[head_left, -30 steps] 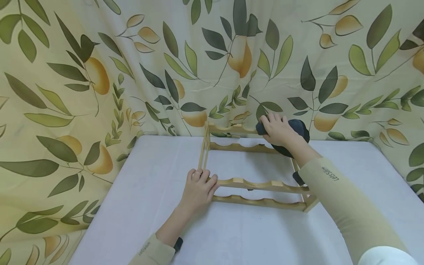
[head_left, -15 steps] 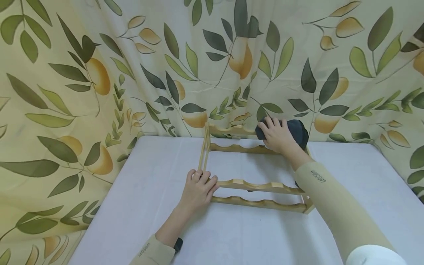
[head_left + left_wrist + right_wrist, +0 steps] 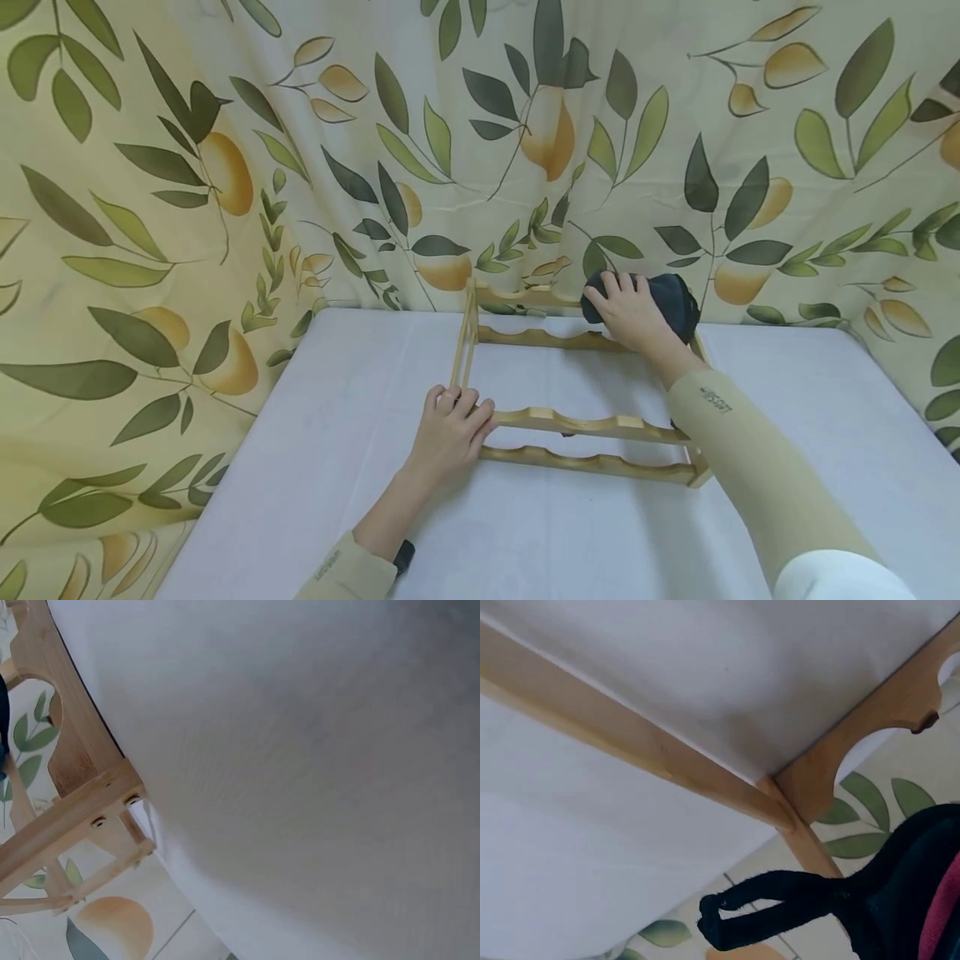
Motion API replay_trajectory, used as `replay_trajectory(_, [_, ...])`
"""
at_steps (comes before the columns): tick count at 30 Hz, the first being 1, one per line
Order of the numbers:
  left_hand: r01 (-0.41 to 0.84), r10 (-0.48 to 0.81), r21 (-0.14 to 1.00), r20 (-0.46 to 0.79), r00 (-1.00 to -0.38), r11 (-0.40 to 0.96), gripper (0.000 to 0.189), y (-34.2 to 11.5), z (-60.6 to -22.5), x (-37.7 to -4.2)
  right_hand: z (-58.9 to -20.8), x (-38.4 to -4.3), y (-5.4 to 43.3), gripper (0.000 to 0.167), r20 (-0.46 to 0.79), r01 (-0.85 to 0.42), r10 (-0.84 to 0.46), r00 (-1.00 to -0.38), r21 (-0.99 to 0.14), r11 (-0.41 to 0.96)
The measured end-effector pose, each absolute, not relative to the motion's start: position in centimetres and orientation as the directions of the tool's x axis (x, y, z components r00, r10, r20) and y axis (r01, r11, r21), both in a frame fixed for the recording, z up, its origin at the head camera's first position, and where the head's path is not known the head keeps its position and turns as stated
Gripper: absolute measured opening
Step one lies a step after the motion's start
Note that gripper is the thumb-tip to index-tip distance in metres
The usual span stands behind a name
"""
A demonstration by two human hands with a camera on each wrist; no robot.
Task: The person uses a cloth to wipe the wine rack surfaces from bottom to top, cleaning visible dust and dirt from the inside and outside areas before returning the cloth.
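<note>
A light wooden wine rack (image 3: 543, 420) with scalloped rails stands on the table. Its front left corner is gripped by my left hand (image 3: 450, 429), fingers bent over the wood. At the far right corner my right hand (image 3: 628, 315) holds a dark navy bundle of cloth (image 3: 673, 304) by its left end, over the upper back rail. The right wrist view shows the cloth (image 3: 900, 885) close up, with a fabric loop (image 3: 776, 885) and a pink stripe. In the left wrist view a corner of the rack (image 3: 67, 825) appears; neither hand shows in the wrist views.
A white cloth-covered table (image 3: 300, 500) carries the rack. Behind it and to the left hangs a curtain (image 3: 360, 150) printed with leaves and orange fruit. The rack's back stands close to this curtain. A side bar of the rack (image 3: 645, 742) crosses the right wrist view.
My right hand has lowered slightly with the navy cloth, and the right forearm has swung a little left. The cloth's part below the wrist has gone from sight. My left hand has stayed put.
</note>
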State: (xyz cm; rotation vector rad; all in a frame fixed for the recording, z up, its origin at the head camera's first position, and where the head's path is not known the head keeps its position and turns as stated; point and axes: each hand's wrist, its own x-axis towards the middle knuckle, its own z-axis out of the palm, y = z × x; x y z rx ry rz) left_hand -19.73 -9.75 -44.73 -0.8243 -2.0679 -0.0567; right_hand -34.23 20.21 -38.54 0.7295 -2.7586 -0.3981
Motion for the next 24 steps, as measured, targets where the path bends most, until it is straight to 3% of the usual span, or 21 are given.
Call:
replay_trajectory(8, [0.556, 0.529, -0.268, 0.757, -0.384, 0.787, 0.038, -9.7, -45.0, -19.8, -38.8, -34.0, 20.1, 0.053, 0.248, -0.443, -0.514, -0.821, 0.292, 0.848])
replay_trajectory(12, [0.548, 0.522, -0.254, 0.748, -0.411, 0.797, 0.039, -9.6, -44.8, -19.6, -38.6, -33.9, 19.7, 0.056, 0.248, -0.447, -0.519, -0.818, 0.293, 0.845])
replay_trajectory(19, [0.55, 0.516, -0.216, 0.712, -0.476, 0.807, 0.038, -9.6, -44.6, -19.3, -38.3, -33.7, 18.6, 0.047, 0.212, -0.537, -0.632, -0.746, 0.37, 0.758])
replay_trajectory(24, [0.562, 0.518, -0.211, 0.715, -0.469, 0.8, 0.037, -9.6, -44.8, -19.4, -38.6, -33.8, 18.9, 0.052, 0.227, -0.447, -0.521, -0.823, 0.309, 0.84])
